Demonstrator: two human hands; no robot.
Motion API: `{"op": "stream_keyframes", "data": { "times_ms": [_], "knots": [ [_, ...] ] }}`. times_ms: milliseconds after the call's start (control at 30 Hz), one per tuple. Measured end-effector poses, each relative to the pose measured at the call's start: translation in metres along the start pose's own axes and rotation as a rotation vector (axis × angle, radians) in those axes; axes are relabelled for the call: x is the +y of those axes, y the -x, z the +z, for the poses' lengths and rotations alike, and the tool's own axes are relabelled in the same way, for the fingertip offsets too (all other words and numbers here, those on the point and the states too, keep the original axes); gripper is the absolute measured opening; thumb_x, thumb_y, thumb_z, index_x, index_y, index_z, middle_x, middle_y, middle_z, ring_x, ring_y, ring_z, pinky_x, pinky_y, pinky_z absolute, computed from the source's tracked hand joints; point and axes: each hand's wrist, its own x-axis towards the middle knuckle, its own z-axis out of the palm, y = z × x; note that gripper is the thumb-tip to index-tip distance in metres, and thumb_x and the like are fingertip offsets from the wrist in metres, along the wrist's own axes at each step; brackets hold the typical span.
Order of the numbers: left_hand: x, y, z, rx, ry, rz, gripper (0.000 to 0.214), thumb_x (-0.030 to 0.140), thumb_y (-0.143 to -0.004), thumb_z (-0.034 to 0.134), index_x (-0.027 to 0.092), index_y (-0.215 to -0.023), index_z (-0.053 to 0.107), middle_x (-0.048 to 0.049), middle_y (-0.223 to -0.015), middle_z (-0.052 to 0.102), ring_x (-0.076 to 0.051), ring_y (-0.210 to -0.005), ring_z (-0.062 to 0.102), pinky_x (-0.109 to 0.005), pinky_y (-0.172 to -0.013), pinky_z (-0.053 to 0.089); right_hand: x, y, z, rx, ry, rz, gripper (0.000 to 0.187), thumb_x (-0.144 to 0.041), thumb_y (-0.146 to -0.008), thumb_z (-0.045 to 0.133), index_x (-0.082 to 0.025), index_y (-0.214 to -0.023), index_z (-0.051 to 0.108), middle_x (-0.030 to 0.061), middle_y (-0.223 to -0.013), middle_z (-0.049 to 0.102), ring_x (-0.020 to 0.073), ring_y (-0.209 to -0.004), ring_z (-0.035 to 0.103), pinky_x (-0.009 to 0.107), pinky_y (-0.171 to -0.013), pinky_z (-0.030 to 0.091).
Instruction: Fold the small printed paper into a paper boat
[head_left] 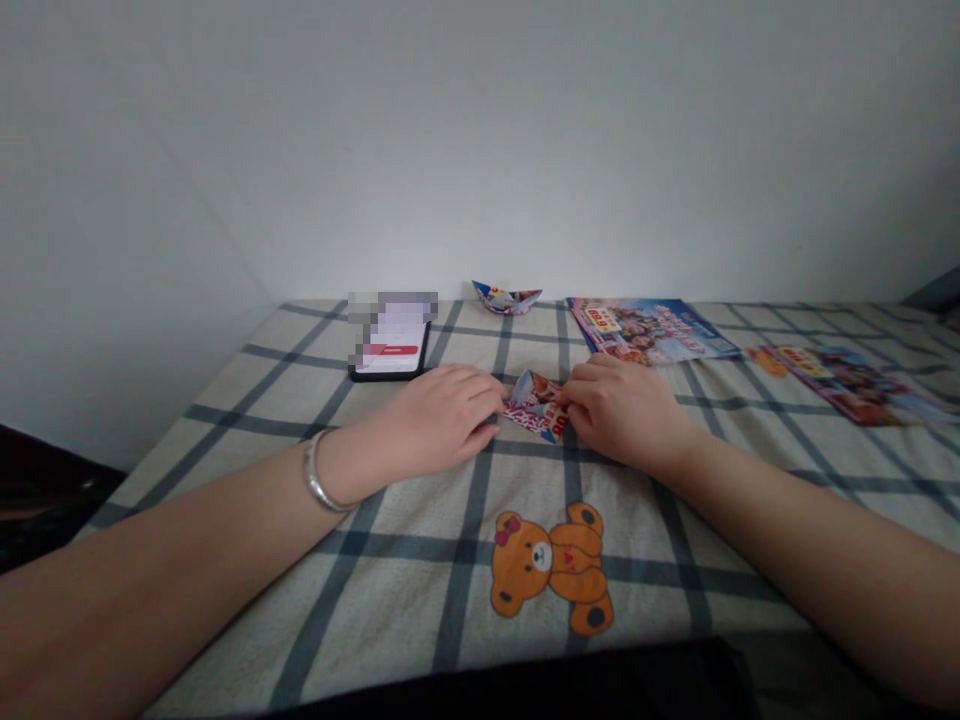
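A small piece of folded, brightly printed paper rests on the checked cloth between my two hands. My left hand, with a silver bangle on its wrist, touches the paper's left edge with its fingertips. Against the right edge, my right hand has its thumb and fingers closed on the paper. Part of the paper's right side is hidden behind those fingers. Farther back, near the wall, stands a folded paper boat of similar printed paper.
A smartphone with a lit screen lies behind my left hand. Printed leaflets lie at the back right, with another leaflet farther right. The checked cloth bears a teddy bear print and ends at the white wall.
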Motion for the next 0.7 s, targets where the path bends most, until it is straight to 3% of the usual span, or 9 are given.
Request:
{"op": "stream_keyframes", "data": {
  "times_ms": [300, 400, 700],
  "knots": [
    [-0.0039, -0.0004, -0.0002, -0.017, -0.085, 0.062, 0.022, 0.026, -0.093, 0.048, 0.014, -0.100, 0.065, -0.0071, -0.103, 0.067, -0.022, -0.098, 0.059, -0.039, -0.092, 0.047, 0.0016, -0.0023, -0.0018, -0.052, -0.088, 0.047, 0.027, -0.017, -0.087, 0.047, -0.019, -0.085, 0.074, 0.0054, -0.085, 0.068, 0.0205, -0.085, 0.059, 0.033, -0.074, 0.043],
    [-0.0020, 0.0003, 0.0010, 0.021, -0.113, 0.089, 0.024, 0.026, -0.094, 0.046, 0.013, -0.102, 0.065, -0.0075, -0.110, 0.066, -0.022, -0.102, 0.059, -0.039, -0.093, 0.046, 0.0028, -0.0022, -0.0034, -0.093, -0.130, 0.074, 0.029, -0.017, -0.087, 0.047, -0.021, -0.089, 0.076, 0.0041, -0.087, 0.069, 0.0193, -0.087, 0.061, 0.032, -0.076, 0.045],
    [-0.0031, 0.0012, 0.0026, -0.012, -0.069, 0.063, 0.025, 0.025, -0.093, 0.048, 0.013, -0.109, 0.063, -0.0083, -0.115, 0.066, -0.022, -0.106, 0.060, -0.037, -0.093, 0.048, 0.0025, -0.0007, -0.0056, -0.117, -0.043, 0.099, 0.028, -0.018, -0.086, 0.046, -0.020, -0.089, 0.075, 0.0041, -0.087, 0.071, 0.0193, -0.081, 0.064, 0.031, -0.067, 0.043]
  ]
}}
